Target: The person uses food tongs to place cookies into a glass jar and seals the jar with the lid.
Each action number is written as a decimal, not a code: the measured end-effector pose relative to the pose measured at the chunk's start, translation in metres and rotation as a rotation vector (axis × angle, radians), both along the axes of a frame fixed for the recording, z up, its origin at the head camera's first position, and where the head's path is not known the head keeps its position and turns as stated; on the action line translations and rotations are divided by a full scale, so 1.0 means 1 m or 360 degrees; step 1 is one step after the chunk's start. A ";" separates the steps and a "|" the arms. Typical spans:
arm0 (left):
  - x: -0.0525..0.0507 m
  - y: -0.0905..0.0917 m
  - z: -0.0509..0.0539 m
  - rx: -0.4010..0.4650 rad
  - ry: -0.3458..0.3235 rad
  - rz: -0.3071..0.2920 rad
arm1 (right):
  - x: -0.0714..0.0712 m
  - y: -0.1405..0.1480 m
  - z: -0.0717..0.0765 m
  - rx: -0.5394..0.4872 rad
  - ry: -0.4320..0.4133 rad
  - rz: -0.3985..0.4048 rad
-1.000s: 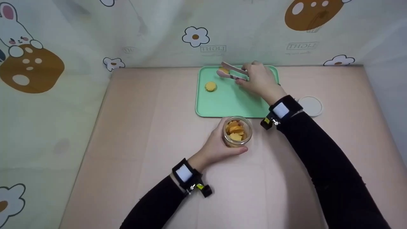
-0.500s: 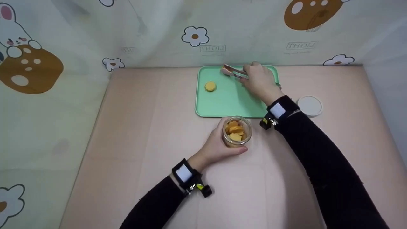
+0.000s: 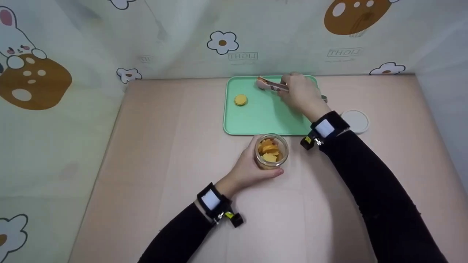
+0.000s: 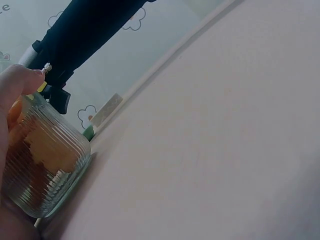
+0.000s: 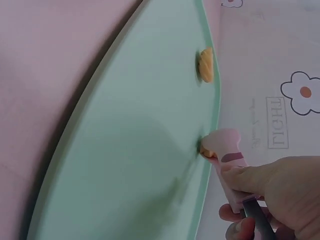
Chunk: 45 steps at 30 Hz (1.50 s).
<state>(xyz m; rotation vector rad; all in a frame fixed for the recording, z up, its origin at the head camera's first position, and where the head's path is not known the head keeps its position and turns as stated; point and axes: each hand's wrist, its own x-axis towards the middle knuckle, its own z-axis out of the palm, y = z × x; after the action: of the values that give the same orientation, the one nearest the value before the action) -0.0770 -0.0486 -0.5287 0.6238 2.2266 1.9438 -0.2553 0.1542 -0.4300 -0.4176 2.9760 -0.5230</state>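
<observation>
My left hand (image 3: 250, 168) grips a ribbed glass jar (image 4: 60, 150) on the table, its mouth uncovered and several yellow-orange cookies (image 3: 270, 151) inside. Pink tongs (image 3: 272, 85) are held in my right hand (image 3: 302, 93) over the back of a green tray (image 3: 268, 122). Between the tong tips sits a cookie (image 5: 207, 152), mostly covered by them, at the tray surface. A second round yellow cookie (image 3: 240, 99) lies on the tray's left part, apart from the tongs. In the right wrist view, my thumb presses along the tongs' upper arm.
A white round lid (image 3: 355, 121) lies on the table to the right of the tray, next to my right wrist. Behind the tray hangs a pale printed curtain (image 3: 175, 44), close to its far edge. The pinkish table (image 3: 146, 146) extends to both sides.
The tongs' tips have come together around the far cookie, having stood apart a second ago, and have shifted slightly right and nearer. The left hand and jar have stayed in place.
</observation>
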 end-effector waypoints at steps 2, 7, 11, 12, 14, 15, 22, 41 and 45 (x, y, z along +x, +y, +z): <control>0.000 0.000 0.000 0.0001 -0.0008 -0.0002 | 0.003 0.002 0.003 -0.0022 -0.0002 -0.0002; 0.000 0.000 0.001 -0.0005 -0.0015 -0.0021 | 0.017 0.010 0.023 -0.0137 0.0009 -0.0010; 0.000 0.000 0.002 0.0021 -0.0012 -0.0038 | 0.036 0.019 0.044 -0.0268 0.0074 0.0025; 0.000 0.000 0.002 0.0024 -0.0010 -0.0038 | 0.042 0.021 0.048 -0.0292 0.0105 0.0038; -0.001 0.000 0.002 0.0026 -0.0011 -0.0036 | 0.054 0.025 0.057 -0.0340 0.0168 0.0073; -0.001 0.000 0.003 0.0023 -0.0014 -0.0034 | 0.060 0.027 0.060 -0.0362 0.0201 0.0089; -0.001 -0.001 0.003 0.0023 -0.0042 -0.0036 | 0.102 0.036 0.079 -0.0507 0.0406 0.0262; -0.001 -0.002 0.005 -0.0009 -0.0025 -0.0023 | 0.186 0.073 0.104 -0.0504 0.0654 0.0570; -0.001 -0.002 0.004 -0.0006 -0.0019 -0.0023 | 0.191 0.078 0.102 -0.0414 0.0621 0.0639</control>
<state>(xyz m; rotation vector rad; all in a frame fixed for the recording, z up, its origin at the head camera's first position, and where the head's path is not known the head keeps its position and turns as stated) -0.0780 -0.0509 -0.5247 0.6241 2.2122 1.9307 -0.0638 0.2319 -0.3280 -1.2383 3.0422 -0.8658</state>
